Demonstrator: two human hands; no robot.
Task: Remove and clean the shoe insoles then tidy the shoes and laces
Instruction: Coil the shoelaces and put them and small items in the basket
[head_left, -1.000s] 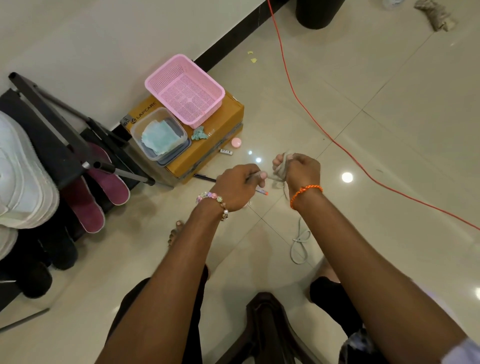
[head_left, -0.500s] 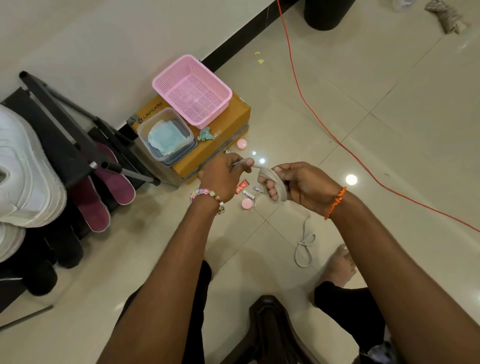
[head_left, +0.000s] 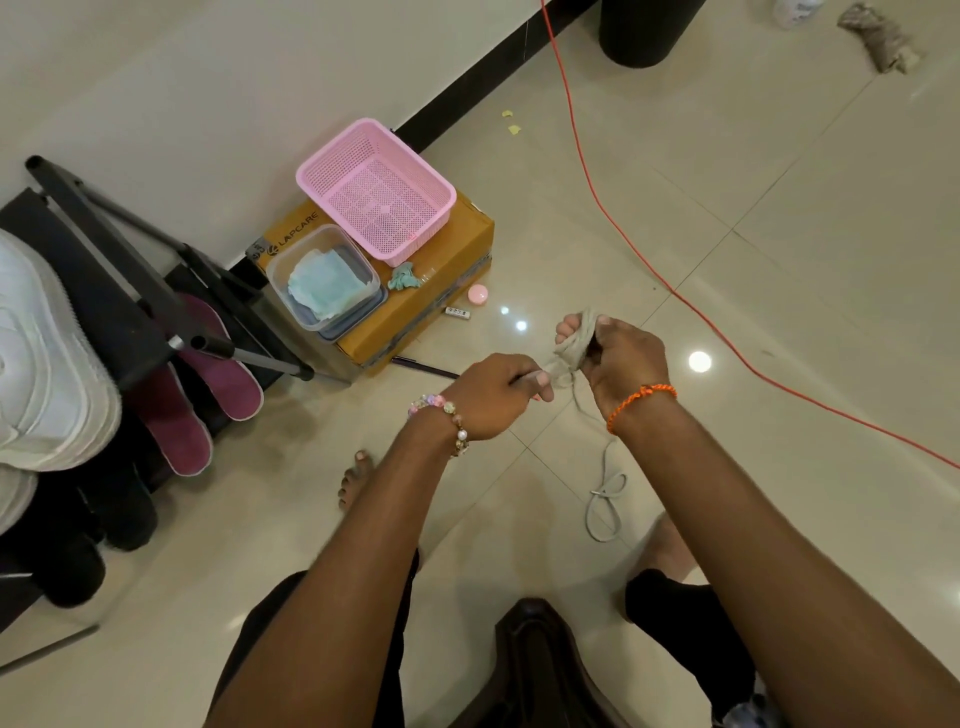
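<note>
While the right hand (head_left: 621, 358) clenches a wound bundle of grey shoelace (head_left: 575, 340) (its tail trailing to the floor), the left hand (head_left: 496, 395) pinches its end.

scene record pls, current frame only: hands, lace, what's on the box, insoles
left hand: pinches the lace end
right hand: grips the lace coil
shoelace: grey, coiled round right fingers, tail hangs to a loop on the floor
cardboard box: carries pink basket and clear tub with blue cloth
insoles: two, maroon, leaning at the black rack
</note>
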